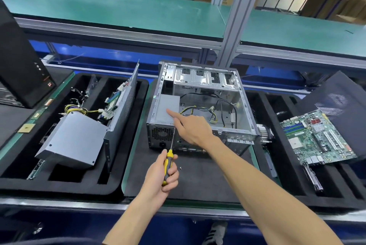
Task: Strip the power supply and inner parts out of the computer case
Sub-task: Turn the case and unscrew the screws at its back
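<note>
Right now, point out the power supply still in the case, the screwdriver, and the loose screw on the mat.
power supply [167, 111], head view, on its grey top face.
screwdriver [167, 165], head view, on its yellow and black handle, gripped by the left hand [160, 177].
loose screw [180, 168], head view, on the screw itself.

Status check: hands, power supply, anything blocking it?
Left hand grips screwdriver. Right hand points, fingertip on power supply, still in case. Cables beside it.

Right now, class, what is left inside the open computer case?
Inside the computer case: the grey power supply at the rear left corner, touched by the right hand, plus loose black and yellow cables. The case floor under the supply is hidden. The left hand grips a screwdriver.
</note>
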The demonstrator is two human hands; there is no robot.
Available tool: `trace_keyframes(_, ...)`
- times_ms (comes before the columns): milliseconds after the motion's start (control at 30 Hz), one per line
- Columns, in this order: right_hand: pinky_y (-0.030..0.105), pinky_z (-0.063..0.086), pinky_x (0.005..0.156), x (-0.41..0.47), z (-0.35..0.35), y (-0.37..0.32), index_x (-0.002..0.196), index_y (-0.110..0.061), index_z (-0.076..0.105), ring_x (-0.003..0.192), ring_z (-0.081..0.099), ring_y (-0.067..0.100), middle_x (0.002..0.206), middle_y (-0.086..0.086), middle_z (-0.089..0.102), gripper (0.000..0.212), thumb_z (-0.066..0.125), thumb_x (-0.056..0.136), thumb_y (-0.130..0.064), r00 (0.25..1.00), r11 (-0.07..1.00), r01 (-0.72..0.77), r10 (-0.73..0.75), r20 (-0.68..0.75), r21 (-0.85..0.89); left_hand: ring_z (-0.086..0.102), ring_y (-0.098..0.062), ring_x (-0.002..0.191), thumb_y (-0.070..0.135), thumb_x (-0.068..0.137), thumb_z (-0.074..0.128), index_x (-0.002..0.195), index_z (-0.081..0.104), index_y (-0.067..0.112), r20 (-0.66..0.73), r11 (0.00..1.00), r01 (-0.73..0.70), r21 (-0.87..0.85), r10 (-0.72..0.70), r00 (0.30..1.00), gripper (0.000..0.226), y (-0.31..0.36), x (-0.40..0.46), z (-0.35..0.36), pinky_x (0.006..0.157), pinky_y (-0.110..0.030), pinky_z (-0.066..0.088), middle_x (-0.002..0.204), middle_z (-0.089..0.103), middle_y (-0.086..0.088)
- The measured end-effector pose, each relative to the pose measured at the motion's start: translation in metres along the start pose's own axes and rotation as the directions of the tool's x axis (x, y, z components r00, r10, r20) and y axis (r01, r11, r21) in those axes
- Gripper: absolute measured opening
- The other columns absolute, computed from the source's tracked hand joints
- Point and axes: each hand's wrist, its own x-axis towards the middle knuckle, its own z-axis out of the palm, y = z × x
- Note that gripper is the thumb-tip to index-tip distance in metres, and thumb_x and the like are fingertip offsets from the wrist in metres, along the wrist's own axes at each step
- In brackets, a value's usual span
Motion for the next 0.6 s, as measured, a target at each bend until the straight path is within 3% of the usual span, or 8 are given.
trace_keyframes(67,0.035,0.038,0.056,0.0,-0.001,0.0,0.156,-0.044,0.026,0.053,0.05,0.019,0.054,-0.004,0.05,0.049,0.02,0.107,-0.039,1.0,1.0,-0.007,0.007,0.004,0.006,0.024,-0.012,0.043,0.037,0.099,0.061,0.087,0.042,0.01,-0.074,0.973,-0.085,0.215,0.103,0.992,0.035,-0.001,0.002,-0.002,0.034,-0.018,0.017,0.06,0.037,0.0)
trace_keyframes(133,0.036,0.035,0.057,0.0,-0.001,0.0,0.156,-0.044,0.026,0.053,0.05,0.019,0.055,-0.003,0.051,0.049,0.02,0.107,-0.038,1.0,1.0,0.0,0.0,0.013,0.018,0.027,-0.012,0.044,0.025,0.095,0.067,0.094,0.046,0.007,-0.14,0.931,-0.159,0.328,0.214,0.967,0.028,-0.005,0.004,-0.006,0.036,-0.02,0.019,0.06,0.045,0.001)
trace_keyframes(233,0.035,0.036,0.058,-0.001,-0.003,0.0,0.156,-0.043,0.026,0.055,0.052,0.02,0.057,-0.002,0.052,0.05,0.019,0.107,-0.037,1.0,1.0,0.009,-0.01,0.025,0.026,0.036,-0.011,0.045,0.019,0.093,0.07,0.102,0.056,0.001,-0.209,0.93,-0.198,0.311,0.27,0.94,0.025,-0.008,0.005,-0.009,0.036,-0.022,0.024,0.068,0.067,-0.001)
trace_keyframes(333,0.035,0.041,0.059,-0.001,-0.003,0.0,0.156,-0.043,0.026,0.056,0.052,0.018,0.058,-0.002,0.054,0.051,0.019,0.106,-0.037,0.999,0.998,-0.004,0.002,0.037,0.057,0.042,-0.01,0.047,0.029,0.096,0.067,0.102,0.065,0.001,-0.211,0.937,-0.18,0.299,0.249,0.945,0.029,-0.011,0.003,-0.009,0.037,-0.021,0.028,0.084,0.076,-0.008)
trace_keyframes(400,0.035,0.045,0.06,-0.001,-0.003,0.001,0.156,-0.043,0.027,0.056,0.054,0.019,0.059,-0.001,0.056,0.051,0.02,0.106,-0.037,0.999,0.998,-0.001,-0.002,0.043,0.068,0.04,-0.01,0.045,0.036,0.099,0.062,0.102,0.069,0.0,-0.2,0.96,-0.137,0.245,0.189,0.961,0.036,-0.011,0.002,-0.008,0.035,-0.021,0.026,0.077,0.073,-0.007)
trace_keyframes(500,0.034,0.05,0.061,-0.002,-0.003,0.001,0.155,-0.043,0.028,0.054,0.052,0.017,0.057,-0.001,0.055,0.051,0.02,0.105,-0.038,0.999,0.997,-0.002,-0.001,0.038,0.077,0.031,-0.009,0.044,0.038,0.105,0.048,0.108,0.067,-0.004,-0.129,0.991,-0.05,0.124,0.066,0.989,0.046,-0.006,0.002,-0.006,0.033,-0.02,0.019,0.063,0.053,-0.001)
trace_keyframes(600,0.035,0.049,0.061,-0.002,-0.002,0.001,0.155,-0.043,0.029,0.054,0.053,0.018,0.057,-0.001,0.056,0.052,0.02,0.104,-0.037,1.0,0.996,-0.005,0.002,0.029,0.086,0.025,-0.012,0.044,0.038,0.101,0.056,0.092,0.052,0.006,-0.107,0.979,-0.065,0.194,0.087,0.991,0.034,-0.002,0.002,-0.001,0.034,-0.021,0.016,0.064,0.043,0.0)
